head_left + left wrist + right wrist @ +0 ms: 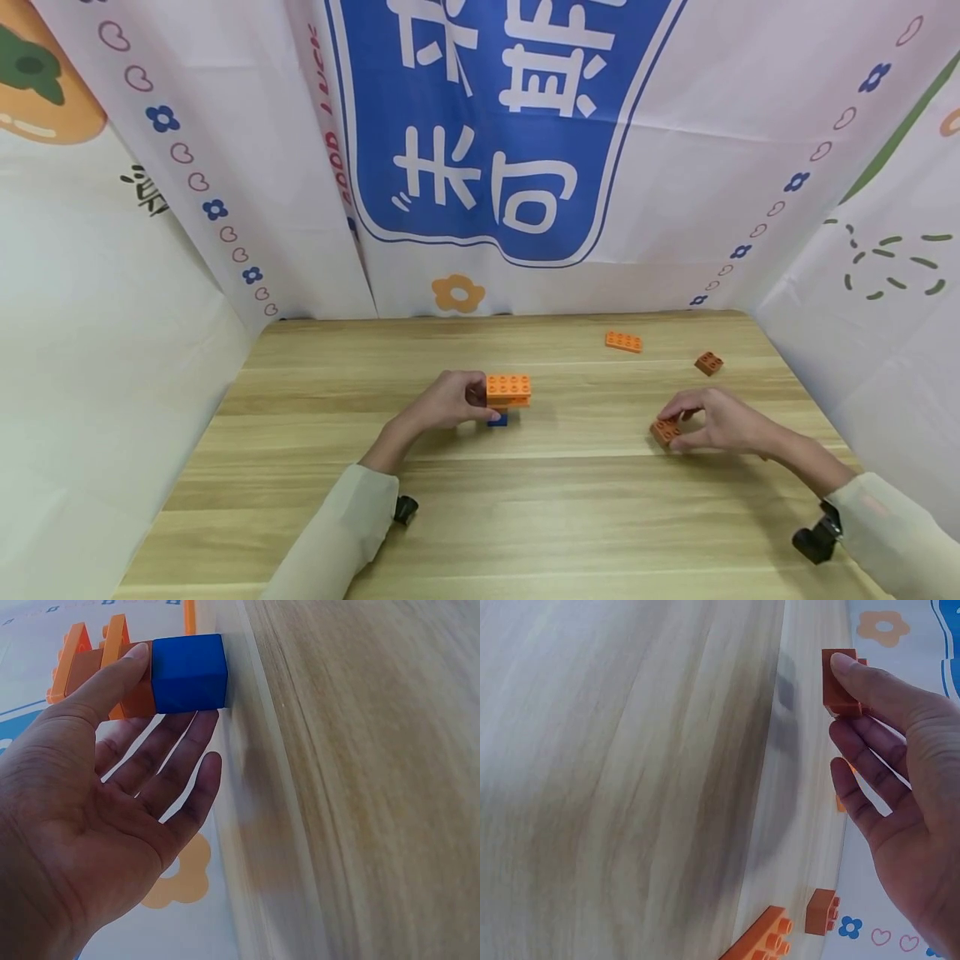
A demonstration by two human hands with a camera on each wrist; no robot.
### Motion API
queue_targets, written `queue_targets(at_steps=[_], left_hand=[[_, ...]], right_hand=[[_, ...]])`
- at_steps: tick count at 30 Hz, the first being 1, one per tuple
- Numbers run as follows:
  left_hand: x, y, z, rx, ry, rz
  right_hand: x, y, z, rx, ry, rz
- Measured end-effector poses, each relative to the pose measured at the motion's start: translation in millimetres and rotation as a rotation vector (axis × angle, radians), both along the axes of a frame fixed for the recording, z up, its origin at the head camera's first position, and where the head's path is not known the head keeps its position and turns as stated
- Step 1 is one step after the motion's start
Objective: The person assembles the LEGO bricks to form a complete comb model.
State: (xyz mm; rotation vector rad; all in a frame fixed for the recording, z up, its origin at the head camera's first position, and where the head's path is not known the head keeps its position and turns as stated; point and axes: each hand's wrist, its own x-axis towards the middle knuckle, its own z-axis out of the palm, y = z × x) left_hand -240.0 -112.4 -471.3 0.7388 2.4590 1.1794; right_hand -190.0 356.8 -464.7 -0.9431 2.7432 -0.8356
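Observation:
My left hand (448,400) grips an upright stack of toy building bricks from its left side, thumb on the near face. At the bottom of the stack is a blue brick (190,673); above it, reddish-brown bricks alternate with wider orange plates, the studded top plate (508,385) being uppermost. In the left wrist view my fingers reach behind the stack and are partly hidden by it. To the right, my right hand (720,421) pinches a reddish-brown brick (835,691) between thumb and fingers, its studs facing up in the head view.
Behind the right hand, an orange studded plate (623,342) and a small brown brick (708,362) lie on the wooden table (525,517). Another orange studded piece (763,936) lies near the right wrist, mostly hidden in the head view. Printed cloth (300,250) hangs around the table.

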Motion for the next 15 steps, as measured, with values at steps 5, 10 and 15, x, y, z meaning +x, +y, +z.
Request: queue_targets(at_steps=[5, 10, 15], left_hand=[[0.5, -0.3, -0.7, -0.006, 0.008, -0.002], [0.9, -0.4, -0.9, -0.007, 0.016, -0.009], [1.0, -0.2, -0.6, -0.008, 0.017, -0.01]], right_hand=[[-1.5, -8.1, 1.5, -0.003, 0.072, 0.022], [-2.4, -17.1, 3.2, -0.002, 0.092, 0.032], [-3.9, -26.9, 6.5, 0.0, 0.112, 0.038]])
